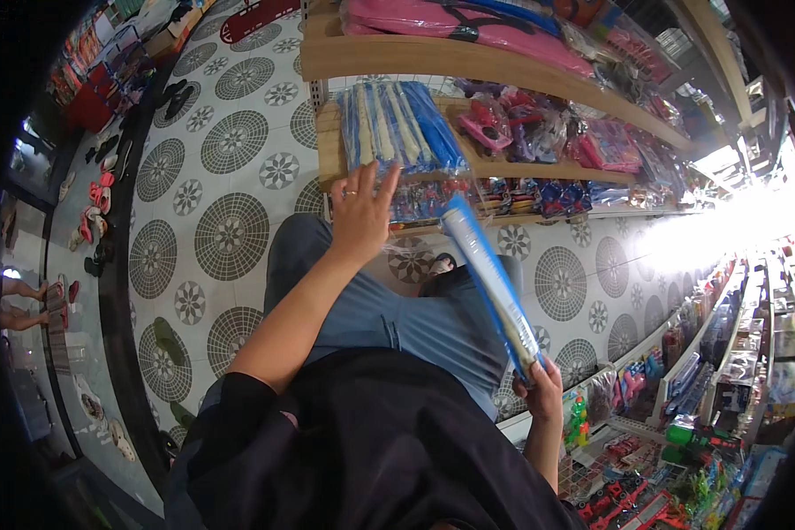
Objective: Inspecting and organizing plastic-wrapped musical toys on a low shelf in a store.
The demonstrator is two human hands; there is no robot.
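Observation:
My right hand [542,387] grips the lower end of a long, narrow package [493,285] in blue and clear plastic with a pale content and printed writing. The package tilts up and to the left, over my right knee. My left hand [364,215], with a ring on one finger, is spread at the front of a row of similar long packages [397,126] in clear plastic. Its fingertips reach the near ends of that row; whether they press on the plastic I cannot tell. The row lies on a wooden shelf [331,156].
Pink bagged toys [487,126] share the shelf, below a higher wooden board [397,58]. Packaged toys [424,199] hang or lie underneath. Another toy rack [636,424] stands at my right. Green slippers [167,341] lie on the patterned tile floor [232,232]; shoes [96,205] line the left.

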